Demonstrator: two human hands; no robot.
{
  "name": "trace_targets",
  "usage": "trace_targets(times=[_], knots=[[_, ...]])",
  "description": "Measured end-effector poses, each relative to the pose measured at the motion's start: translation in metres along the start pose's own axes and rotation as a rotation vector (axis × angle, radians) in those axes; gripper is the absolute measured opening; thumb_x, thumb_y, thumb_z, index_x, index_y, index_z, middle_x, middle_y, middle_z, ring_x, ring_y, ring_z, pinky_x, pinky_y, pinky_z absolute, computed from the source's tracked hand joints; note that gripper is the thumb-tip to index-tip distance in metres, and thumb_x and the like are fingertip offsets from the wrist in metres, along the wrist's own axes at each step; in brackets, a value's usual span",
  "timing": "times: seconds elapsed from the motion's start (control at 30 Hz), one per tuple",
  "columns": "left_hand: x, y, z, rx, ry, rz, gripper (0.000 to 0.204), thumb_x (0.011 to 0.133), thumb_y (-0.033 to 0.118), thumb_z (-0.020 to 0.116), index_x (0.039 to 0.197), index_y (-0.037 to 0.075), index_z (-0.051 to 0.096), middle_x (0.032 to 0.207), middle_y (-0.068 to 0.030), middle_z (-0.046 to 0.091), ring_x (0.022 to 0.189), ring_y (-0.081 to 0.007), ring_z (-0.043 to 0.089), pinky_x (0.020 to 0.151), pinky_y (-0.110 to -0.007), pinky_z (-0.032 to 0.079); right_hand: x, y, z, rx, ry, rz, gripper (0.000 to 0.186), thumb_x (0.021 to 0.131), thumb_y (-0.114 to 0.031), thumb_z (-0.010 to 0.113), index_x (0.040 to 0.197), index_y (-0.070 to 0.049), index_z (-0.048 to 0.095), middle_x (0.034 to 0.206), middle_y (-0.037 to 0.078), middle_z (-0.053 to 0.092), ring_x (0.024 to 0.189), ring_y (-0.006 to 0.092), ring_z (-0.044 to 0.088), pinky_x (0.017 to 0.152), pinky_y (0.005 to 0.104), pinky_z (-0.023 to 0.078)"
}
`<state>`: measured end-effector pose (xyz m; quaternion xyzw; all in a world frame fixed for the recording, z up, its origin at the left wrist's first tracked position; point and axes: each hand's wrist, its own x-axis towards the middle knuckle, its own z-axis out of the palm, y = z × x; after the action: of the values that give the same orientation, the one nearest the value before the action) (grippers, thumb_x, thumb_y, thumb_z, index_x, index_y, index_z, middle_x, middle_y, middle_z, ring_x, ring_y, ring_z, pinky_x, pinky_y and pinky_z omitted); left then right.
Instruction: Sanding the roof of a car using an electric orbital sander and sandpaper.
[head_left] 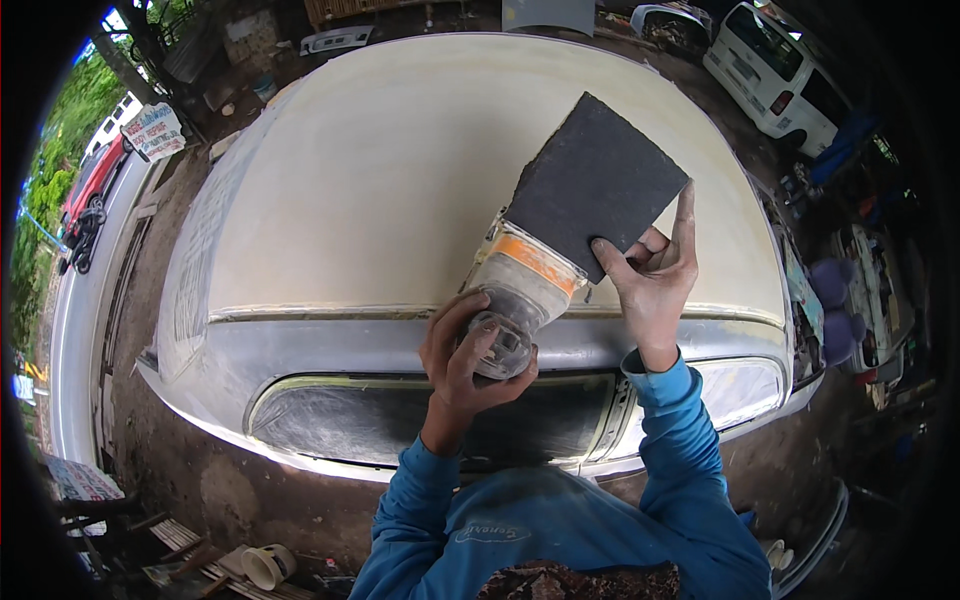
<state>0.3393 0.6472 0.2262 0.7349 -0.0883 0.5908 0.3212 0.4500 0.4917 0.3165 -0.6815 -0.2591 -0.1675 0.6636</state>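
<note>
My left hand [462, 360] grips the rounded top of a dusty grey power sander [525, 262] with an orange band. In my right hand [655, 290] is a dark, square sheet of sandpaper [600, 170], thumb on its face and forefinger at its corner. One edge of the sheet meets the sander's far end; I cannot tell whether it is fastened there. Both are held over a car roof [380, 150] coated in pale cream, with grey, streaked edges. Below the roof edge is a dark side window [380, 420] with pale tape around it.
A white van [765, 70] stands at the back right. Purple rounded objects [838, 310] and loose parts line the right. At left are a road [75, 360], a red vehicle [90, 180], motorcycles and a sign [152, 130]. A cream bucket [268, 565] lies at lower left beside slats.
</note>
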Motion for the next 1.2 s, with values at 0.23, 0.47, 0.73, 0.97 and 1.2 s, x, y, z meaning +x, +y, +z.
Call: trace_targets(times=[0.23,0.47,0.73,0.97,1.2], knots=[[-0.005,-0.001,0.002,0.001,-0.003,-0.018,0.074,0.060,0.014,0.086,0.125,0.015,0.050,0.122,-0.0177,0.060,0.105,-0.0379,0.064,0.084,-0.047,0.056,0.007,0.004,-0.002,0.086,-0.119,0.109,0.077,0.078,0.013,0.071,0.145,0.009,0.033,0.096,0.012,0.073,0.079,0.0093,0.067,0.071,0.0207,0.053],[-0.003,0.003,-0.003,0.001,-0.007,-0.021,0.074,0.060,0.013,0.086,0.125,0.015,0.050,0.121,-0.0180,0.060,0.106,-0.0377,0.063,0.085,-0.047,0.055,0.010,-0.001,-0.002,0.084,-0.198,0.088,0.068,0.080,0.012,0.071,0.141,0.007,0.041,0.096,0.011,0.073,0.080,0.0082,0.066,0.070,0.0209,0.052],[-0.008,0.006,-0.004,-0.043,-0.004,-0.076,0.073,0.061,0.011,0.084,0.125,0.014,0.048,0.124,-0.0183,0.057,0.109,-0.0358,0.061,0.088,-0.048,0.053,0.014,-0.003,-0.013,0.086,-0.321,0.200,0.046,0.084,0.007,0.071,0.126,0.006,0.054,0.094,0.010,0.073,0.075,0.0054,0.061,0.066,0.0202,0.048],[-0.003,0.007,-0.003,-0.021,-0.021,-0.068,0.072,0.063,0.013,0.084,0.125,0.012,0.047,0.123,-0.0206,0.056,0.108,-0.0367,0.060,0.088,-0.048,0.054,0.016,-0.001,-0.016,0.108,-0.356,0.220,0.045,0.085,0.003,0.073,0.126,0.006,0.054,0.094,0.009,0.072,0.078,0.0058,0.060,0.070,0.0218,0.049],[-0.003,0.008,-0.003,-0.017,-0.034,-0.036,0.073,0.064,0.015,0.083,0.128,0.013,0.047,0.124,-0.0193,0.056,0.108,-0.0359,0.060,0.088,-0.048,0.053,0.002,-0.001,-0.020,0.186,-0.447,0.135,0.056,0.084,-0.004,0.078,0.131,0.005,0.050,0.106,0.012,0.069,0.093,0.0102,0.062,0.080,0.0261,0.053]])
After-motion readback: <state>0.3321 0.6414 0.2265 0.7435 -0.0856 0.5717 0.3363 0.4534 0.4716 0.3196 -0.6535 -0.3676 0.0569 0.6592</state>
